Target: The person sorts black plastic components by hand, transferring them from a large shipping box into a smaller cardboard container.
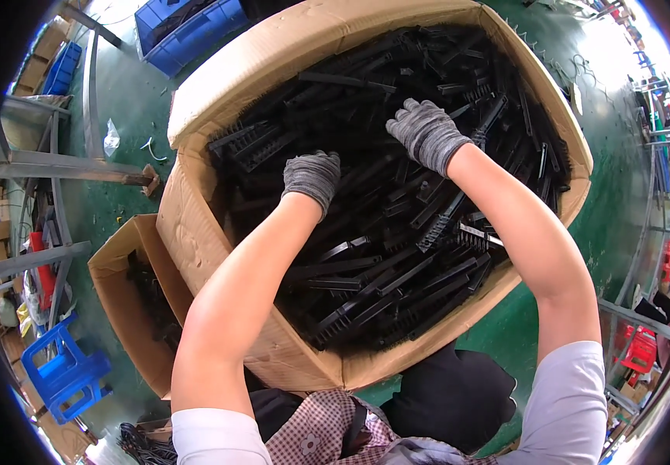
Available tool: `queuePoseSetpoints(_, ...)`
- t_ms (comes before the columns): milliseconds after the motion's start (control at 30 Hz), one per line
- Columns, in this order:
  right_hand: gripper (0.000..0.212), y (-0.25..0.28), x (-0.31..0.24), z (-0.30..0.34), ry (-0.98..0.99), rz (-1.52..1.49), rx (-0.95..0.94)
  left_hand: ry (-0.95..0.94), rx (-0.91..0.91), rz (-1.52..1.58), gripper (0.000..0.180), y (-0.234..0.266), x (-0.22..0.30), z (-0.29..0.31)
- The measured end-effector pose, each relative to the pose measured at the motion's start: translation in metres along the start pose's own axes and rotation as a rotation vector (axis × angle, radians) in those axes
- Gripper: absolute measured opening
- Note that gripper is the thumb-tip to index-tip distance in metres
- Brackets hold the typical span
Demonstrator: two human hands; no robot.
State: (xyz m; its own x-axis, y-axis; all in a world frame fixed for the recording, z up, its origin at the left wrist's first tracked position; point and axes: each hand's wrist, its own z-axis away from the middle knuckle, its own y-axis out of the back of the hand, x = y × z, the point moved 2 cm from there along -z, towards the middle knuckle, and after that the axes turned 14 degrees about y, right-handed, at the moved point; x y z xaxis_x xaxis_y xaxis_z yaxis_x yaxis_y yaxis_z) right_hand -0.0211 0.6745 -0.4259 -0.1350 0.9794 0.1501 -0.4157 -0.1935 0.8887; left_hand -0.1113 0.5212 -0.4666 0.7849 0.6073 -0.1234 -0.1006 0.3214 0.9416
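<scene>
A big cardboard box (195,225) in front of me is filled with a jumble of black plastic parts (420,201). Many are long and narrow, and some carry rows of comb-like teeth. Over the left part of the pile is my left hand (312,182), in a grey knitted glove, its fingers curled closed. My right hand (428,136), gloved the same way, is farther out and to the right, with its fingers bent down and closed against the dark parts. Whatever either hand grips is lost in the black beneath the fingers.
A smaller cardboard box (129,240) with dark parts in it adjoins the big box at left. A blue stool (63,368) stands at lower left, and a blue crate (188,31) at the far left. Metal frames (79,167) reach in from the left. Shelving (664,155) lines the right.
</scene>
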Motion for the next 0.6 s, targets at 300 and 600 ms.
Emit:
queuePoseSetpoints(300, 0.037, 0.010, -0.020, -0.002, 0.026, 0.084, -0.155, 0.165, -0.319, -0.077, 0.025, 0.000, 0.009, 0.001)
queuePoseSetpoints(600, 0.032, 0.020, -0.032, 0.010, -0.134, -0.066, -0.151, 0.121, -0.072, -0.040, 0.021, -0.023, 0.027, 0.018)
